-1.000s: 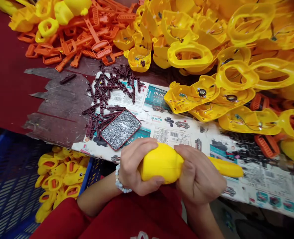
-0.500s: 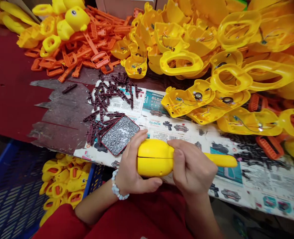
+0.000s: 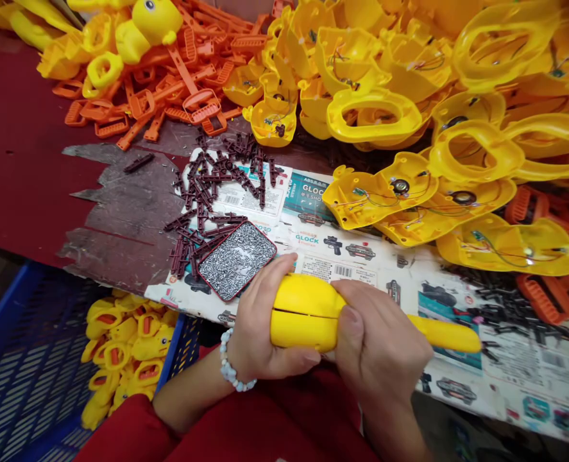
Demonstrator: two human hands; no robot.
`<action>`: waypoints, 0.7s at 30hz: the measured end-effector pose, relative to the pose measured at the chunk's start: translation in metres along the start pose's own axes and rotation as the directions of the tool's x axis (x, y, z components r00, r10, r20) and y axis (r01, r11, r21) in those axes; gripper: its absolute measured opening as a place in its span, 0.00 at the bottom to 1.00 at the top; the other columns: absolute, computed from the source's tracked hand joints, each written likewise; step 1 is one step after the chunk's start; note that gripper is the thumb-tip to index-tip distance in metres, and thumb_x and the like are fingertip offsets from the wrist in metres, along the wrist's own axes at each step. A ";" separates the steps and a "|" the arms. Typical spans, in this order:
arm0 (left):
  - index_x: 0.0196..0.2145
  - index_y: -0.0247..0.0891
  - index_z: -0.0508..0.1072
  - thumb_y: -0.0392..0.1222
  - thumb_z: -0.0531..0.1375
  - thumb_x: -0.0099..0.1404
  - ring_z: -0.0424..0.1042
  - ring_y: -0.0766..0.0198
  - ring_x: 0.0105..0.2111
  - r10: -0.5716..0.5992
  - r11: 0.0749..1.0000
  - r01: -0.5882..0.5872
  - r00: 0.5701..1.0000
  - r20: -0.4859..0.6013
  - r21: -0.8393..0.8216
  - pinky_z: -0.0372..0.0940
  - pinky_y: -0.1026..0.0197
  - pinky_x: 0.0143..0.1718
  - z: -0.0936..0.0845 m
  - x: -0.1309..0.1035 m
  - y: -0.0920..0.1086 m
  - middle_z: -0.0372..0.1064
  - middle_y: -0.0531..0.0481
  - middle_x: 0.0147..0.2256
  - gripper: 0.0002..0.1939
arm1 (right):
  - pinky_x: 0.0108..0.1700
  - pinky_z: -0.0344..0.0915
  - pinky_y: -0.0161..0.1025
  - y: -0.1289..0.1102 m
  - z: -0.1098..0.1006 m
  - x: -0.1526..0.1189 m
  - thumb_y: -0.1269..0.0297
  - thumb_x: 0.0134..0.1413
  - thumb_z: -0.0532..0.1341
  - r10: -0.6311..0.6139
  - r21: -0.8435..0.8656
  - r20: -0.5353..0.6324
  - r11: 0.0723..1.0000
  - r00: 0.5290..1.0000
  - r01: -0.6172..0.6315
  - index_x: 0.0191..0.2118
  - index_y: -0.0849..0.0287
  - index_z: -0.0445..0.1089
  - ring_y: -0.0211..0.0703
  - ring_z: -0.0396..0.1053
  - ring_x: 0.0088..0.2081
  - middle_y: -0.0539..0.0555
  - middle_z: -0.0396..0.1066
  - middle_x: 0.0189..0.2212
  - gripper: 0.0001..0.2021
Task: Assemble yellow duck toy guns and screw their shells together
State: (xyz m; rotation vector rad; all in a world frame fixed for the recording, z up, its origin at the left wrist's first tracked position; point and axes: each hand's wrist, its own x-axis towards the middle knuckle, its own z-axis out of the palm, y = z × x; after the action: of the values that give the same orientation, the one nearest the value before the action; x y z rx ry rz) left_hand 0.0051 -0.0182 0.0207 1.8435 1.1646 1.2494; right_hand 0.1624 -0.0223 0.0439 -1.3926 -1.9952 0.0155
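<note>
The dark red desk [image 3: 24, 154] extends ahead of both hands. The blue crate [image 3: 38, 308], left of the left forearm, contains yellow toys [image 3: 154, 343]. Yellow half-shells [image 3: 414, 83] with wiring are piled ahead and to the right. The printed sheet [image 3: 288, 221] covers the desk directly in front of the hands. Orange handles [image 3: 203, 113] lie heaped ahead and to the left, well apart from both hands.

The yellow toy body [image 3: 308, 298] is located between the hands, held by both. The left hand [image 3: 260, 327] cups the rounded end, thumb on the near side; the right hand [image 3: 385, 340] grips the adjoining section, fingers curled. A narrow dark gap runs along the upward-facing seam. The red-rimmed tray [image 3: 212, 286], filled with small metal pieces [image 3: 238, 263], sits just beyond the left hand. Dark brown strips [image 3: 202, 192] lie farther ahead of it. The beaded bracelet [image 3: 226, 366] encircles the left wrist.
</note>
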 end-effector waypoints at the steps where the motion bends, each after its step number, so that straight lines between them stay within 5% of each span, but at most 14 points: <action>1: 0.58 0.34 0.58 0.64 0.54 0.61 0.67 0.46 0.50 0.016 1.000 -0.016 1.000 -0.015 0.010 0.63 0.45 0.52 0.000 0.001 0.000 0.64 0.34 0.52 0.37 | 0.48 0.64 0.43 0.000 0.000 0.000 0.72 0.64 0.48 0.005 0.002 0.003 1.000 1.000 -0.005 0.43 0.67 0.67 0.50 0.68 0.42 0.58 0.70 0.38 0.11; 5: 0.50 0.36 0.65 0.57 0.57 0.60 0.70 0.50 0.44 0.073 0.997 -0.073 0.994 -0.085 0.001 0.66 0.47 0.46 0.002 0.006 0.001 0.68 0.39 0.44 0.27 | 0.47 0.65 0.42 -0.003 0.000 -0.002 0.72 0.63 0.50 0.064 0.059 -0.012 0.996 0.998 -0.063 0.43 0.65 0.68 0.47 0.69 0.42 0.56 0.70 0.39 0.10; 11: 0.48 0.34 0.65 0.54 0.56 0.61 0.70 0.53 0.43 0.120 0.993 -0.122 0.988 -0.092 -0.009 0.67 0.50 0.44 0.000 0.005 -0.002 0.68 0.39 0.42 0.24 | 0.48 0.65 0.42 -0.005 -0.003 -0.007 0.74 0.62 0.51 0.097 0.108 -0.045 0.990 0.994 -0.091 0.42 0.63 0.68 0.46 0.70 0.42 0.55 0.71 0.38 0.10; 13: 0.49 0.32 0.63 0.56 0.56 0.61 0.70 0.52 0.44 0.164 0.985 -0.163 0.986 -0.007 0.060 0.68 0.50 0.44 -0.008 0.009 0.000 0.68 0.36 0.43 0.27 | 0.48 0.65 0.42 -0.003 -0.002 -0.004 0.75 0.62 0.51 0.075 0.093 -0.052 0.993 0.996 -0.070 0.41 0.63 0.68 0.46 0.70 0.42 0.55 0.71 0.37 0.09; 16: 0.48 0.28 0.64 0.63 0.58 0.57 0.69 0.43 0.47 0.212 0.910 -0.287 0.942 0.259 0.300 0.66 0.42 0.49 -0.021 0.024 0.011 0.68 0.29 0.45 0.35 | 0.44 0.65 0.39 -0.001 0.003 0.006 0.75 0.62 0.51 0.018 0.092 -0.040 0.996 0.999 -0.014 0.38 0.64 0.68 0.45 0.70 0.38 0.54 0.71 0.34 0.08; 19: 0.45 0.25 0.68 0.67 0.60 0.52 0.71 0.36 0.44 0.140 0.780 -0.397 0.864 0.483 0.484 0.67 0.37 0.45 -0.029 0.044 0.025 0.69 0.24 0.46 0.39 | 0.38 0.64 0.37 0.001 0.005 0.015 0.74 0.63 0.51 -0.005 0.099 -0.019 0.995 1.000 0.007 0.35 0.63 0.67 0.43 0.70 0.34 0.52 0.71 0.32 0.09; 21: 0.45 0.26 0.70 0.67 0.60 0.52 0.74 0.39 0.40 0.108 0.771 -0.407 0.842 0.529 0.490 0.71 0.41 0.38 -0.031 0.052 0.027 0.72 0.27 0.43 0.39 | 0.38 0.63 0.37 0.000 -0.003 0.014 0.73 0.64 0.51 0.017 0.113 -0.069 0.994 0.998 -0.009 0.36 0.62 0.67 0.43 0.70 0.34 0.52 0.71 0.32 0.09</action>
State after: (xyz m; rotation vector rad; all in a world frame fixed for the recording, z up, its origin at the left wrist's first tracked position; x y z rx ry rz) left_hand -0.0066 0.0180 0.0750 2.6689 1.0950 0.4962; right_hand 0.1619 -0.0120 0.0532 -1.3165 -1.8986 0.0834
